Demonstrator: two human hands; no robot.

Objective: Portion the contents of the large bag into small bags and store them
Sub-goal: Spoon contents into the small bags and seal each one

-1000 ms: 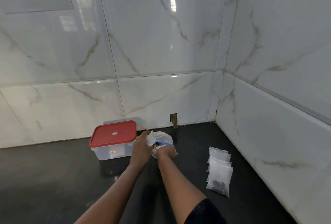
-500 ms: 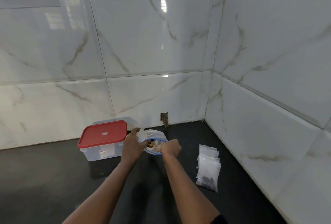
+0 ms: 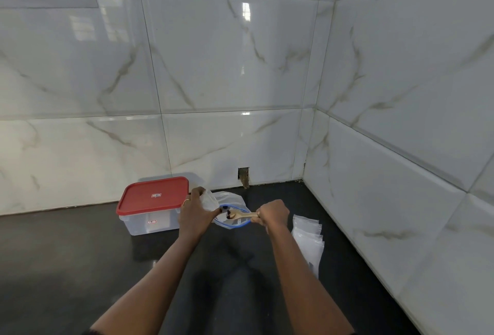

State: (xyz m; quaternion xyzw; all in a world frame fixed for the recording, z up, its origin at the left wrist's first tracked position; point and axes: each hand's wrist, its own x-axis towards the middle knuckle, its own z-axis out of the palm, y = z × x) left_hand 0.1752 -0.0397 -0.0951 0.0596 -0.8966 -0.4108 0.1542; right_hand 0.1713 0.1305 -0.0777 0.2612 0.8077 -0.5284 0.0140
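Note:
The large clear bag (image 3: 232, 199) with a blue zip rim stands open on the dark counter near the back wall. My left hand (image 3: 196, 211) grips a small clear bag (image 3: 209, 199) at the large bag's left edge. My right hand (image 3: 273, 213) holds a wooden spoon (image 3: 242, 215) by its handle; its bowl sits over the large bag's mouth with a few dark pieces on it. A stack of small clear bags (image 3: 308, 241) lies to the right of my right hand, partly hidden by my forearm.
A clear plastic box with a red lid (image 3: 152, 198) stands left of my left hand, close to the wall. Tiled walls meet in a corner at the back right. A small hole (image 3: 243, 176) shows at the wall's base. The black counter (image 3: 66, 267) stretches left.
My right hand has drawn back to the right, and the wooden spoon now shows lifted at the large bag's mouth. My left hand keeps its grip on the small bag.

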